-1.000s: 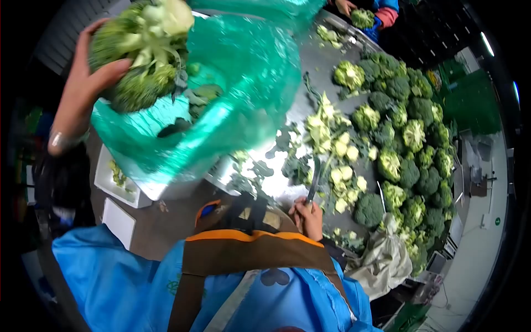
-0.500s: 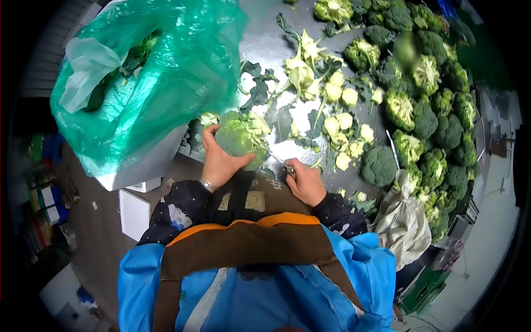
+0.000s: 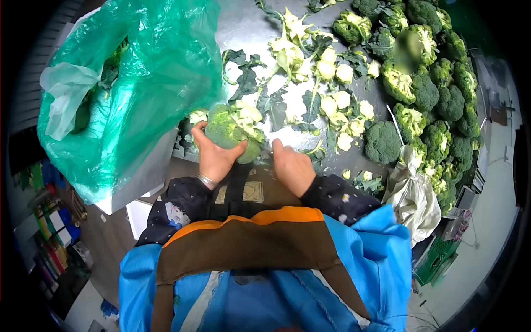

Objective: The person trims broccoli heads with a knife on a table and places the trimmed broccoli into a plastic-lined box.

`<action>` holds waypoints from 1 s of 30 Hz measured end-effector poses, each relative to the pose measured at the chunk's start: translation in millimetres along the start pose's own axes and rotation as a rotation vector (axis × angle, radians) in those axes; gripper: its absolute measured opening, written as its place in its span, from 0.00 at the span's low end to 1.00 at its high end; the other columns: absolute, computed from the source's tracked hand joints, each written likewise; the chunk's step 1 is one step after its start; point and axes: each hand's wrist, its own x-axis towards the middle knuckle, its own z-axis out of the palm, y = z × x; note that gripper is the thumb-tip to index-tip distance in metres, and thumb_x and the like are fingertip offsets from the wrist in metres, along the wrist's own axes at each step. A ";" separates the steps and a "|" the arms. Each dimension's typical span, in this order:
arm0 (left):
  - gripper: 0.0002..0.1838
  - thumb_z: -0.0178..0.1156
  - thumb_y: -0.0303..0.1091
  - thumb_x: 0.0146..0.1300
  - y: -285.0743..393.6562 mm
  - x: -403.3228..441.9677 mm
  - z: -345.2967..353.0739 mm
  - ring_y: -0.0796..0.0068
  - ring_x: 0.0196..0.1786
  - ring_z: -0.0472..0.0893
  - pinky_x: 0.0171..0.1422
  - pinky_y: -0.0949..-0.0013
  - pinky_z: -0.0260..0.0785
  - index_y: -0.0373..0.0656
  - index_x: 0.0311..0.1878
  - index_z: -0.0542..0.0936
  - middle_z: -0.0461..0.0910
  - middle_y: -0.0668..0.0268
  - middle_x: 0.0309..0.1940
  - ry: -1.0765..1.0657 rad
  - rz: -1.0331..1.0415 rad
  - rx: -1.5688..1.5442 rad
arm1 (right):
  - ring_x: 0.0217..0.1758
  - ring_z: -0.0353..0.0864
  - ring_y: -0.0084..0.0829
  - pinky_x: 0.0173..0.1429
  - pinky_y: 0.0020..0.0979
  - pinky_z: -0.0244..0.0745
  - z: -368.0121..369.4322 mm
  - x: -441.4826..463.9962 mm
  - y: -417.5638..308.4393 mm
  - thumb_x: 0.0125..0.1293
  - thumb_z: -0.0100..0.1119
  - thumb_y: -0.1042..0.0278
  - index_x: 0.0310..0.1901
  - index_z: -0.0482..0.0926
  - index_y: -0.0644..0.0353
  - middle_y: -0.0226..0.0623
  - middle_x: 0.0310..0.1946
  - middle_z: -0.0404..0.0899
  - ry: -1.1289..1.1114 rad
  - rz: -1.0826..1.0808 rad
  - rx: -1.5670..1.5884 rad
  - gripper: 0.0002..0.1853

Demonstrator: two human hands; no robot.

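The left hand point(image 3: 214, 157) pinches one broccoli head point(image 3: 224, 133) between the thumb and the fingers. This head is at the near edge of the surface point(image 3: 238, 22), toward its left part, with the pale stem side turned to the right and away from the person. The right hand point(image 3: 294, 170) is just beside it, with the fingers curled closed. I cannot tell what is inside this hand, because the fingers and the back of the hand hide it.

It seems to me that the step in hand is the close work on the stem side of this head. Such a move asks the left hand to keep the head steady, and its thumb should remain away from the place where the right hand works.

At the left of the surface there is a green plastic bag point(image 3: 160, 83), with its mouth partly open and some green pieces inside. Beyond the two hands, dark leaves point(image 3: 246, 80) and pale stem pieces point(image 3: 337, 119) lie scattered around the middle. One broccoli head more point(image 3: 383, 143) stands near the pile of broccoli point(image 3: 426, 91), which extends along the right edge. A pale crumpled cloth point(image 3: 412, 205) is at the near right corner, against this pile.
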 end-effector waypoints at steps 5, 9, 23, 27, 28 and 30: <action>0.46 0.75 0.34 0.41 -6.8 1.1 4.8 0.57 0.56 0.63 0.63 0.59 0.56 0.33 0.56 0.53 0.59 0.48 0.51 0.033 -0.016 0.003 | 0.21 0.80 0.40 0.23 0.37 0.76 13.3 29.5 5.5 0.60 0.48 0.73 0.36 0.67 0.60 0.43 0.20 0.75 0.045 -0.011 -0.086 0.04; 0.45 0.74 0.32 0.42 -8.1 5.6 1.4 0.59 0.57 0.64 0.63 0.60 0.58 0.33 0.58 0.52 0.60 0.48 0.52 0.025 0.024 -0.020 | 0.23 0.81 0.45 0.26 0.39 0.77 16.4 21.1 21.0 0.59 0.48 0.75 0.39 0.67 0.64 0.47 0.20 0.76 -0.096 0.077 -0.166 0.07; 0.54 0.74 0.34 0.40 40.0 -2.7 -44.1 0.65 0.62 0.64 0.67 0.61 0.58 0.48 0.66 0.46 0.57 0.59 0.58 -0.318 0.261 -0.530 | 0.10 0.59 0.15 0.12 0.20 0.55 -49.8 27.4 -12.2 0.59 0.65 0.71 0.64 0.58 0.61 0.28 0.24 0.73 -0.154 0.350 1.828 0.34; 0.50 0.72 0.27 0.40 86.0 29.0 -79.7 0.68 0.61 0.68 0.64 0.65 0.64 0.51 0.67 0.54 0.65 0.58 0.57 -0.569 -0.025 -0.550 | 0.24 0.75 0.18 0.23 0.19 0.68 -80.1 48.0 4.3 0.47 0.75 0.76 0.58 0.66 0.62 0.38 0.38 0.78 -0.146 0.157 1.556 0.37; 0.48 0.72 0.26 0.40 89.6 32.5 -73.0 0.70 0.60 0.68 0.63 0.66 0.65 0.50 0.67 0.57 0.67 0.58 0.57 -0.622 0.076 -0.322 | 0.29 0.77 0.19 0.30 0.20 0.71 -78.0 55.9 3.5 0.47 0.75 0.76 0.57 0.67 0.62 0.39 0.40 0.78 -0.084 0.018 1.399 0.35; 0.43 0.72 0.24 0.40 82.2 42.4 -63.5 0.75 0.57 0.72 0.60 0.71 0.66 0.45 0.64 0.66 0.71 0.61 0.56 -0.627 0.225 -0.122 | 0.36 0.79 0.21 0.39 0.22 0.74 -68.4 63.9 4.8 0.48 0.75 0.74 0.54 0.70 0.62 0.39 0.41 0.79 0.013 -0.076 1.137 0.31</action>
